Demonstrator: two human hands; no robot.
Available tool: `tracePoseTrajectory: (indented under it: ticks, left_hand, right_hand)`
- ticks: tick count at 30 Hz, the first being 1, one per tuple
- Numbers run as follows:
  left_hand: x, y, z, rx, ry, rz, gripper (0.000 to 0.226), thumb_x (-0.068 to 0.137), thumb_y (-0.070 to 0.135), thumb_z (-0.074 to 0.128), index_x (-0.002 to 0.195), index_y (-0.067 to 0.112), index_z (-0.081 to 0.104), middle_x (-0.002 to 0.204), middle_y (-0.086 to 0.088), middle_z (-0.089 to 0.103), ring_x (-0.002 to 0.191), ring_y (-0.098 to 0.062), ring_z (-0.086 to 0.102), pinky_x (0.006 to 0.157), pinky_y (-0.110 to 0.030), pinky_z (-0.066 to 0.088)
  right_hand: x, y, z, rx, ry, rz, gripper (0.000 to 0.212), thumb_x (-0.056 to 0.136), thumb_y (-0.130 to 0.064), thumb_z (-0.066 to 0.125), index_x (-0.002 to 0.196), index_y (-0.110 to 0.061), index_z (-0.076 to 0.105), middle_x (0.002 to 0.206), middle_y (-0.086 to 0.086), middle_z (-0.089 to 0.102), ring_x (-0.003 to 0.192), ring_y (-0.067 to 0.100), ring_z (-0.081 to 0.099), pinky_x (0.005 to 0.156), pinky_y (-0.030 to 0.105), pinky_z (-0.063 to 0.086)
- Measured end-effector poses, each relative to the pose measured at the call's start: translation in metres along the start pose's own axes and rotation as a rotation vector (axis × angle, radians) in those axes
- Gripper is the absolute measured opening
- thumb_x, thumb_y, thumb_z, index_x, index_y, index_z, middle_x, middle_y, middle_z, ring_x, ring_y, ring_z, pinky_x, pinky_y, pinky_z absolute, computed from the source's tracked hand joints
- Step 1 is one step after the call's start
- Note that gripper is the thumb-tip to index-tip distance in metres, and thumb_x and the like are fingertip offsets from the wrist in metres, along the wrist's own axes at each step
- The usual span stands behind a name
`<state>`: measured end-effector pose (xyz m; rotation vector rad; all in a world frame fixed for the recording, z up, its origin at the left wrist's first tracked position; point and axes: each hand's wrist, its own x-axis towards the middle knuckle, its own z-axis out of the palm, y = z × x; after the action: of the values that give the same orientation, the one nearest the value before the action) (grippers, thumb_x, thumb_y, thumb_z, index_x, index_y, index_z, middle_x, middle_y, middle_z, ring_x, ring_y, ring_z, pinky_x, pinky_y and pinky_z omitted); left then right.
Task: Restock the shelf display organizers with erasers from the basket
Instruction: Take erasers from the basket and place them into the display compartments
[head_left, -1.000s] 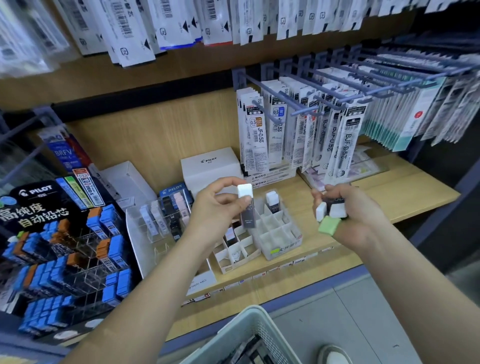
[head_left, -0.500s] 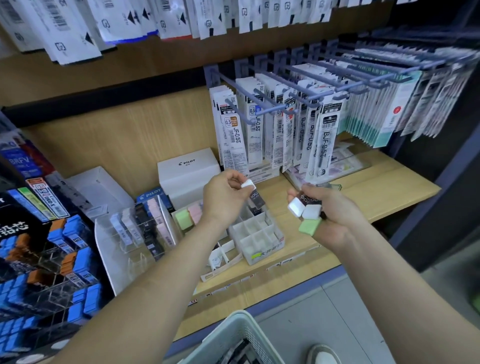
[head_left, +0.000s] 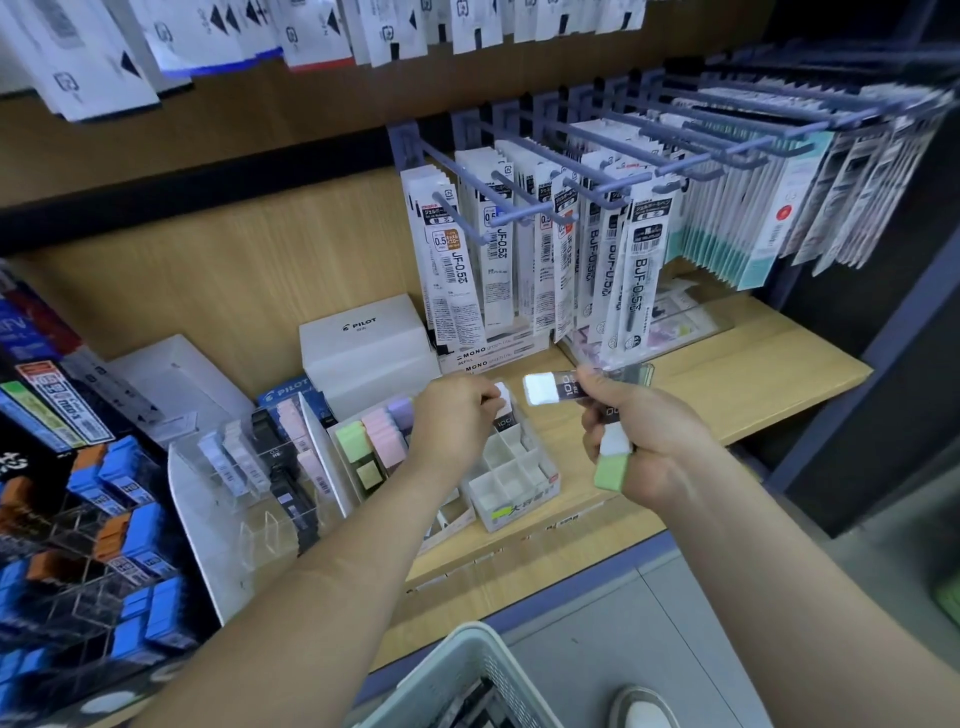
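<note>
A: How best to seat this one?
B: The left hand (head_left: 457, 410) pinches a dark-sleeved eraser (head_left: 504, 415) right over the white organizer (head_left: 491, 505), at its back cells. I'd keep it upright, line it up with one empty cell, then press down.
A: And the right hand (head_left: 641, 441)?
B: Curled round several spare erasers (head_left: 543, 388), just right of the organizer. The basket (head_left: 452, 670) sits below it.
A: Any writing?
B: "PILOT" on the box (head_left: 363, 348) behind the organizer, "MONO" on the refill cartons (head_left: 488, 358) beside, "JF-0.5" on the hanging packs (head_left: 457, 265) above
</note>
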<state>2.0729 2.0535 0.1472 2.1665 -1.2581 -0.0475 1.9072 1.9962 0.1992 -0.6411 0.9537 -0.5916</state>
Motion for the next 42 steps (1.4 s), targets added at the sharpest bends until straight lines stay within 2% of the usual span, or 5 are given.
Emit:
tracePoseTrajectory:
  ticks: [8, 13, 16, 32, 42]
  left_hand:
    - [0.0, 0.0, -0.005, 0.102, -0.006, 0.065, 0.015, 0.089, 0.021, 0.061, 0.093, 0.019, 0.076, 0.085, -0.001, 0.067, 0.08, -0.016, 0.058, 0.064, -0.027, 0.039]
    - [-0.013, 0.023, -0.043, -1.02, -0.083, -0.465, 0.028, 0.097, 0.03, 0.053, 0.096, 0.008, 0.071, 0.08, -0.01, 0.07, 0.066, -0.018, 0.065, 0.07, -0.03, 0.057]
    - [-0.027, 0.033, -0.067, -1.222, -0.27, -0.409, 0.027, 0.085, 0.023, 0.063, 0.106, 0.007, 0.069, 0.085, -0.009, 0.071, 0.069, -0.018, 0.067, 0.07, -0.026, 0.059]
    - [-0.017, 0.012, -0.063, -0.466, 0.073, -0.165, 0.019, 0.084, 0.013, 0.071, 0.099, 0.023, 0.075, 0.087, 0.013, 0.072, 0.074, 0.007, 0.063, 0.072, -0.004, 0.046]
    - [-0.009, 0.014, -0.037, -0.028, -0.047, 0.055, 0.015, 0.088, 0.018, 0.064, 0.099, 0.02, 0.075, 0.095, -0.001, 0.073, 0.092, -0.02, 0.064, 0.086, -0.034, 0.05]
  right_hand:
    - [0.002, 0.002, 0.001, -0.079, -0.019, -0.032, 0.016, 0.086, -0.01, 0.071, 0.1, -0.005, 0.066, 0.075, 0.005, 0.063, 0.057, 0.01, 0.051, 0.037, 0.017, 0.037]
    - [0.002, 0.002, 0.003, -0.099, -0.022, -0.068, 0.005, 0.089, -0.005, 0.066, 0.088, -0.01, 0.064, 0.072, 0.004, 0.064, 0.056, 0.011, 0.055, 0.037, 0.017, 0.036]
    - [-0.001, 0.004, 0.006, -0.114, -0.022, -0.093, 0.007, 0.088, -0.004, 0.066, 0.088, -0.01, 0.063, 0.072, 0.005, 0.063, 0.057, 0.012, 0.055, 0.037, 0.017, 0.036]
    - [-0.007, 0.003, 0.017, -0.078, 0.081, -0.053, 0.036, 0.086, -0.045, 0.068, 0.083, -0.011, 0.057, 0.061, 0.004, 0.06, 0.042, 0.012, 0.047, 0.039, 0.019, 0.039]
    - [0.002, 0.005, 0.01, -0.01, 0.021, 0.082, 0.008, 0.088, 0.001, 0.05, 0.089, -0.004, 0.056, 0.082, 0.014, 0.069, 0.056, 0.015, 0.053, 0.048, 0.023, 0.04]
